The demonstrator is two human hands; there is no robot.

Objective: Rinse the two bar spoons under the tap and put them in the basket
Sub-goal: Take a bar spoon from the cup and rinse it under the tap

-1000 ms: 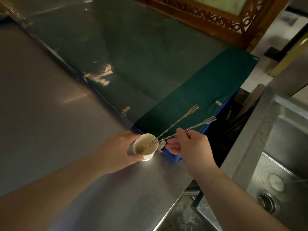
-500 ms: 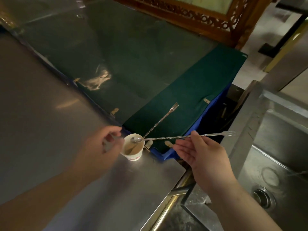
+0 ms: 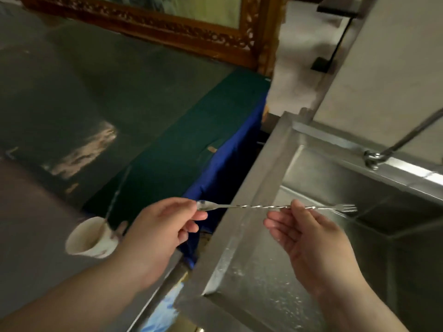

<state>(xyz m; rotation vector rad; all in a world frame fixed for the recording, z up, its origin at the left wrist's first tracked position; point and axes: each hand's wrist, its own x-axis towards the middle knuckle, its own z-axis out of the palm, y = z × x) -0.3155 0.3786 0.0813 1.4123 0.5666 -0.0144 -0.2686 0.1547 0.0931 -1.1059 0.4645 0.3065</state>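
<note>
One twisted-stem bar spoon (image 3: 259,207) lies level in the air across the left rim of the steel sink (image 3: 242,188), with its fork end over the basin. My right hand (image 3: 309,238) pinches its stem near the fork end, palm up. My left hand (image 3: 158,233) pinches the bowl end between thumb and forefinger. The second bar spoon (image 3: 114,200), blurred, stands tilted in a white paper cup (image 3: 88,238) on the steel counter, just left of my left hand. The tap (image 3: 405,137) rises at the sink's far right rim. No basket is in view.
A dark green cloth (image 3: 182,149) over a blue cover (image 3: 230,168) lies beyond the counter. A carved wooden frame (image 3: 172,27) stands at the back. A dark gap separates the counter from the sink. The basin is wet.
My right hand has carried one spoon out of the cup and rightward over the sink. My left hand let go of the cup and took the spoon's bowl end. The view swung right.
</note>
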